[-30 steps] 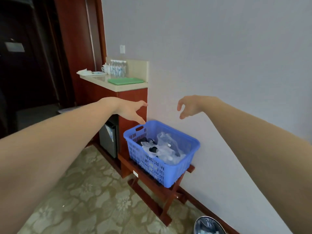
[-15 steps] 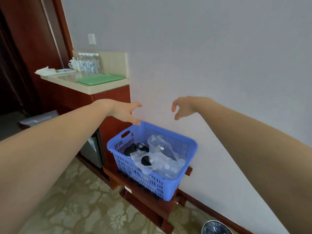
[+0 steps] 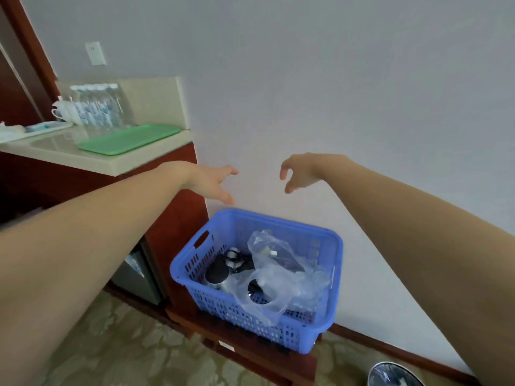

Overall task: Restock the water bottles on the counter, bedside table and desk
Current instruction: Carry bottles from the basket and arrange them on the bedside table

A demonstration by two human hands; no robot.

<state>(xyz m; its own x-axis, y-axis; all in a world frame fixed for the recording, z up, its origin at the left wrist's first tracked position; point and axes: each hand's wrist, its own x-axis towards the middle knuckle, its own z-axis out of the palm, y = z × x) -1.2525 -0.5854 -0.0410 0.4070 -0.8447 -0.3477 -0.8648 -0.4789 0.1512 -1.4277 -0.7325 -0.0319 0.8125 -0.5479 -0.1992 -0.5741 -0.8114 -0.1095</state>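
Observation:
Both my arms reach forward over a blue plastic basket (image 3: 334, 246) that stands on a wooden luggage rack (image 3: 250, 349) against the wall. My left hand (image 3: 211, 183) hovers above the basket's far left corner, fingers spread and empty. My right hand (image 3: 299, 174) hangs above the far rim, fingers loosely curled, holding nothing. Inside the basket lie clear plastic bags (image 3: 278, 277) and dark round items (image 3: 216, 273). Several water bottles (image 3: 97, 107) stand in a row at the back of the counter (image 3: 106, 162) on the left.
A green tray (image 3: 128, 139) lies on the counter, with white cups (image 3: 62, 111) and a white tray (image 3: 41, 128) further left. A small fridge (image 3: 136, 277) sits under the counter. A metal bin (image 3: 395, 374) shows at the bottom right. Patterned carpet covers the floor.
The view has moved closer and to the right, so the basket and counter look larger. Both hands stay raised above the basket, still empty.

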